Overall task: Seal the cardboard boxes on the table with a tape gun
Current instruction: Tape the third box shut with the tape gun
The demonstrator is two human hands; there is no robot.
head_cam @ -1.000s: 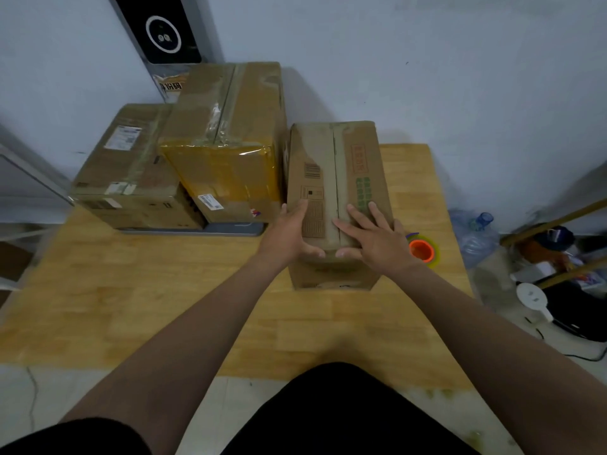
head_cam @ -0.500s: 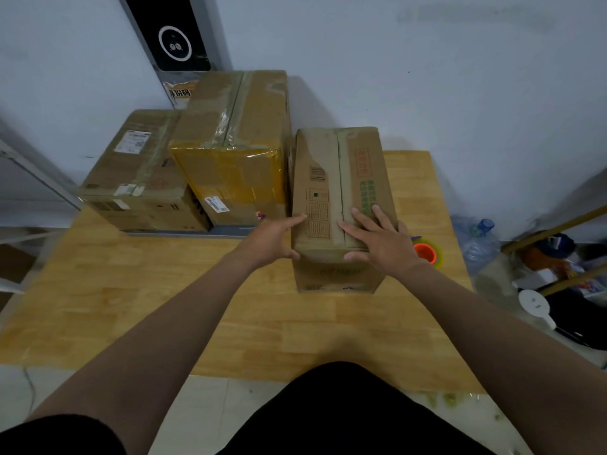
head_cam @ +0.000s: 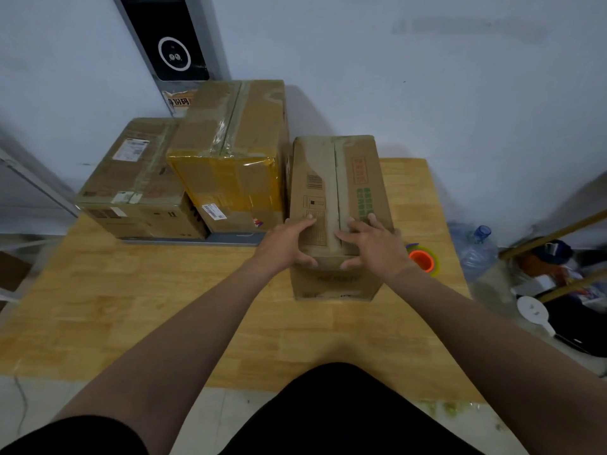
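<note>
A tall brown cardboard box [head_cam: 338, 178] stands on the wooden table [head_cam: 164, 307], right of centre, with its two top flaps meeting along a middle seam. My left hand [head_cam: 285, 243] lies on the near end of the left flap, fingers flat on top and thumb on the front face. My right hand [head_cam: 374, 246] presses the near end of the right flap the same way. A tape gun with an orange core [head_cam: 422, 259] lies on the table just right of the box, partly hidden by my right wrist.
Two taped boxes stand at the back left: a yellow-taped one [head_cam: 230, 165] touching the brown box, and a lower one [head_cam: 131, 178] beside it. A water bottle [head_cam: 476, 251] and clutter lie on the floor off the table's right edge. A wall rises behind.
My left hand has moved from the box's left side back onto the top near edge. My right hand stays on the right flap.
</note>
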